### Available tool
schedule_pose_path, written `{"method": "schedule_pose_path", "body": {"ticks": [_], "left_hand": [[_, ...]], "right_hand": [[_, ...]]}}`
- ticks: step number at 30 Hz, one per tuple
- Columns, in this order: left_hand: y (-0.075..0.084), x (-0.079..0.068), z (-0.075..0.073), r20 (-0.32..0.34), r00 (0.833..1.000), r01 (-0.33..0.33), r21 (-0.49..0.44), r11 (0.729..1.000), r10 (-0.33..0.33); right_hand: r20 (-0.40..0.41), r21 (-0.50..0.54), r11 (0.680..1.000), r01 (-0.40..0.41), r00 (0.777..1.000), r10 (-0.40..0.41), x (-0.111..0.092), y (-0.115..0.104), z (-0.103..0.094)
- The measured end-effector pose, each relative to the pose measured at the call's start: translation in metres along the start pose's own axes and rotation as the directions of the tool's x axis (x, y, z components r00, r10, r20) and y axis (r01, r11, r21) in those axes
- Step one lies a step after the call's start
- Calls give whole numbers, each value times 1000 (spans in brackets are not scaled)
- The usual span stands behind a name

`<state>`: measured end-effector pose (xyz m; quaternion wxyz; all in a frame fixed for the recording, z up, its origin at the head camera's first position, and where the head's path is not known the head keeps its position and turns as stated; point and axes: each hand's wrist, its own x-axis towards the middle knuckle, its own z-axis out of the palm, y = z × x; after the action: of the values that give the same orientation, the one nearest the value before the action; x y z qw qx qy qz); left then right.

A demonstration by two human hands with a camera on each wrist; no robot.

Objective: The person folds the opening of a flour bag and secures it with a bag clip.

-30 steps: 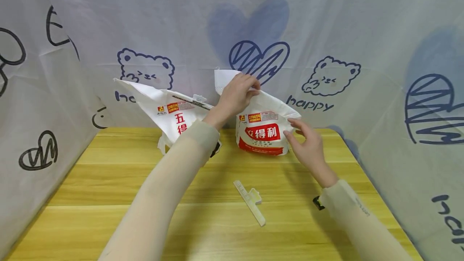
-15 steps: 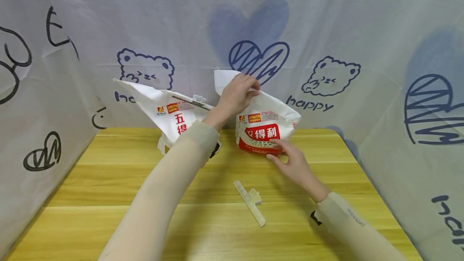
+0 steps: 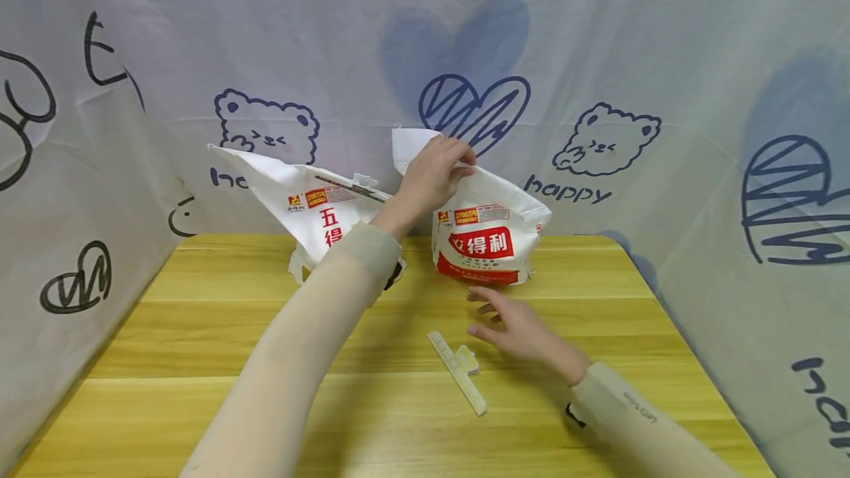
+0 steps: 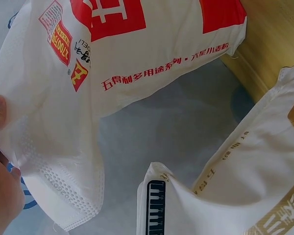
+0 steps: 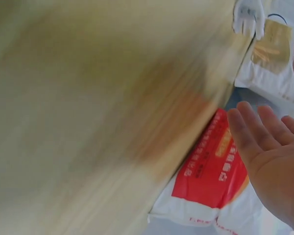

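A white flour bag with red print (image 3: 481, 242) stands at the back of the table, its top folded over. My left hand (image 3: 432, 172) pinches that folded top edge; in the left wrist view the left hand (image 4: 5, 193) shows at the left border against the white fabric. Over the table in front of this bag, my right hand (image 3: 521, 330) is open and holds nothing. The right wrist view shows the fingers of the right hand (image 5: 269, 147) spread. A pale plastic sealing clip (image 3: 458, 371) lies on the table just nearer than the right hand.
To the left stands a second flour bag (image 3: 299, 198), partly hidden by my left arm. A sealing clip with a piano-key pattern (image 4: 157, 205) sits across its top. The wooden table (image 3: 199, 345) meets a patterned cloth (image 3: 571, 35) behind and at both sides.
My right hand has left the right edge of the flour bag and moved down and toward me, nearer the loose clip. The left hand still holds the bag's top in place.
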<state>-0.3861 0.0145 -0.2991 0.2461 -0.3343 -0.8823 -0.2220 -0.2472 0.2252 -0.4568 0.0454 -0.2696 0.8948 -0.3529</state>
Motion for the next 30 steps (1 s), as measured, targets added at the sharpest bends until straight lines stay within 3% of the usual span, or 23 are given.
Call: {"method": "schedule_pose_path", "body": {"ticks": [7,14,22,30], "left_hand": [[-1,0,0,0,1000,0,0,1000,0],[-1,0,0,8,1000,4,12,1000,-4],[0,-1,0,0,1000,-4,13,1000,4],[0,-2,0,-3,1000,-3,8,1000,4]], "right_hand": [[75,2,1000,30,997,-30,-3,0,11],[127,-36,999,5,992,-1,-7,1,19],[151,-186,977,107,985,-79,-11,4,24],[158,-177,977,119,983,-91,-14,2,27]]}}
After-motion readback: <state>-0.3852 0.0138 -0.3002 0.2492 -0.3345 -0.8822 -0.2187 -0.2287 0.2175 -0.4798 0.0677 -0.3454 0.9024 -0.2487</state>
